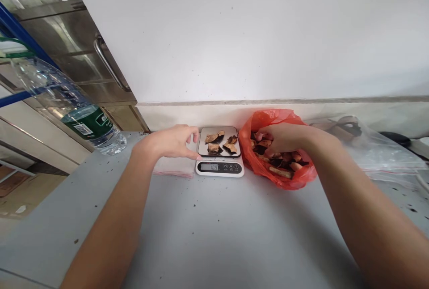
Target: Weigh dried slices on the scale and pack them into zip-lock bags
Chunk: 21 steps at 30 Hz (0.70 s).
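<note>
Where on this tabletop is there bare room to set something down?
The widest bare patch of tabletop lies in front of the scale, between left forearm and right forearm, with only specks. Another lies left of the left forearm, nearer than the bottle. Crowded: along the wall, with scale, red bag, left hand and right hand close together.

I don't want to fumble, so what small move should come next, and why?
Probably pinch a brown, bark-like piece with your right hand: it reaches inside the red plastic bag among such pieces, while the white digital scale shows bare space on its silver plate.
</note>
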{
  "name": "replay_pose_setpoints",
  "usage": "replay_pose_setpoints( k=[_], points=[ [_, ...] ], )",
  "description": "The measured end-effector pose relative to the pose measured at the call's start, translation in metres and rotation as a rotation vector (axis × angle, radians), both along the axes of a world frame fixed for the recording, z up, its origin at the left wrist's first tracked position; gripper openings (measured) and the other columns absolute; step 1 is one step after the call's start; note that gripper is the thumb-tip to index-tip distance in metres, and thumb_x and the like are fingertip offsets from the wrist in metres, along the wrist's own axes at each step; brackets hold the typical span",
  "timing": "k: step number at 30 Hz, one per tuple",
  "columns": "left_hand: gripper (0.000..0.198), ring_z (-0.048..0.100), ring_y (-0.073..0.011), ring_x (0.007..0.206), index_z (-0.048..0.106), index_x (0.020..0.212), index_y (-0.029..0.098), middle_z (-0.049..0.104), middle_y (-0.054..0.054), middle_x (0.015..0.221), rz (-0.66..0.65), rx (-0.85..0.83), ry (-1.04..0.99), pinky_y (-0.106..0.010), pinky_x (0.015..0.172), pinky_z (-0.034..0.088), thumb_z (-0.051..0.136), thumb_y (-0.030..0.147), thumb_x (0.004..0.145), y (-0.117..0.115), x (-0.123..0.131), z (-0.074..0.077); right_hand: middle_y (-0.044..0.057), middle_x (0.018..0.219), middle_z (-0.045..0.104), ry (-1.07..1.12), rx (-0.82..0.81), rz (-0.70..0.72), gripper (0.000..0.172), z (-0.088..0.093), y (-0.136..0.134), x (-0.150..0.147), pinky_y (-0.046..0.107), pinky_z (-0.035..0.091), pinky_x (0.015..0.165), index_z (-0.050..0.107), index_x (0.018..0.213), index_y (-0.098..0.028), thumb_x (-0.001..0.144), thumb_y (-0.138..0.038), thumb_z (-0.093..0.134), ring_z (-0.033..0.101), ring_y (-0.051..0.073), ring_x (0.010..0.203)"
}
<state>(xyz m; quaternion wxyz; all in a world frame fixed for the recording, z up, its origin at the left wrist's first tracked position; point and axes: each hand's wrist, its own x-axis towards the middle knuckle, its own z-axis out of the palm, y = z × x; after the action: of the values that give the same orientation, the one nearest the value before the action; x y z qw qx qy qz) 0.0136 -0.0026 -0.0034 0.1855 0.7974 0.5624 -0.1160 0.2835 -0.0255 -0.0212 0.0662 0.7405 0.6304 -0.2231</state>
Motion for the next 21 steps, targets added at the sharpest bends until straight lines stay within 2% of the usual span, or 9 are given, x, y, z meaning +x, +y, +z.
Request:
replay_pose_setpoints(
  k=[3,6,8,11,12,16,21],
  points=[
    [0.055,0.068,-0.0301,0.093,0.064,0.093,0.026,0.074,-0.006,0.11,0.049,-0.133,0.108,-0.032,0.066,0.049,0.082,0.06,0.054,0.002,-0.006,0.0,0.004,0.067,0.066,-0.048,-0.08,0.004,0.018,0.006,-0.002,0.0,0.034,0.046,0.052,0.055,0.072,-0.024,0.08,-0.015,0.068,0.061,0.02,0.054],
    [0.045,0.069,-0.0304,0.085,0.068,0.079,0.026,0.077,-0.005,0.099,0.097,-0.196,0.168,-0.031,0.061,0.048,0.087,0.044,0.043,0.004,-0.005,-0.008,0.006,0.065,0.062,-0.07,0.034,0.095,0.027,0.018,-0.008,-0.005,0.034,0.04,0.052,0.051,0.061,-0.023,0.085,-0.02,0.064,0.054,0.018,0.053],
    [0.03,0.07,-0.0302,0.083,0.07,0.072,0.026,0.079,-0.004,0.096,0.087,-0.209,0.137,-0.031,0.061,0.047,0.082,0.036,0.046,0.006,-0.005,-0.014,0.006,0.066,0.062,-0.047,0.124,0.122,0.029,0.026,-0.014,-0.01,0.034,0.039,0.051,0.052,0.06,-0.023,0.087,-0.024,0.063,0.052,0.017,0.052],
    [0.019,0.071,-0.03,0.086,0.077,0.071,0.028,0.082,-0.004,0.094,0.039,-0.235,0.074,-0.031,0.065,0.046,0.075,0.036,0.054,0.01,-0.013,-0.017,0.006,0.074,0.069,0.024,0.201,0.136,0.012,0.033,-0.019,-0.02,0.035,0.043,0.05,0.064,0.073,-0.026,0.085,-0.027,0.066,0.058,0.02,0.055],
    [0.019,0.071,-0.0299,0.086,0.079,0.071,0.028,0.083,-0.004,0.094,0.022,-0.237,0.052,-0.031,0.065,0.046,0.074,0.037,0.055,0.011,-0.016,-0.017,0.005,0.08,0.072,0.054,0.213,0.142,0.004,0.034,-0.02,-0.023,0.035,0.045,0.051,0.068,0.08,-0.027,0.084,-0.027,0.068,0.062,0.021,0.059],
    [0.021,0.073,-0.0293,0.09,0.082,0.073,0.029,0.085,-0.003,0.094,-0.013,-0.245,-0.011,-0.03,0.069,0.05,0.068,0.037,0.059,0.016,-0.031,-0.014,0.005,0.096,0.078,0.151,0.269,0.199,0.013,0.033,-0.015,-0.033,0.034,0.05,0.058,0.072,0.092,-0.028,0.081,-0.021,0.072,0.07,0.024,0.075],
    [0.028,0.075,-0.0306,0.096,0.081,0.083,0.027,0.085,-0.004,0.096,0.107,-0.175,-0.072,-0.03,0.07,0.053,0.068,0.032,0.059,0.015,-0.036,-0.004,0.002,0.088,0.08,0.297,0.357,0.303,0.007,0.024,-0.008,-0.043,0.03,0.05,0.065,0.071,0.095,-0.025,0.088,-0.025,0.07,0.073,0.022,0.081]
  ],
)
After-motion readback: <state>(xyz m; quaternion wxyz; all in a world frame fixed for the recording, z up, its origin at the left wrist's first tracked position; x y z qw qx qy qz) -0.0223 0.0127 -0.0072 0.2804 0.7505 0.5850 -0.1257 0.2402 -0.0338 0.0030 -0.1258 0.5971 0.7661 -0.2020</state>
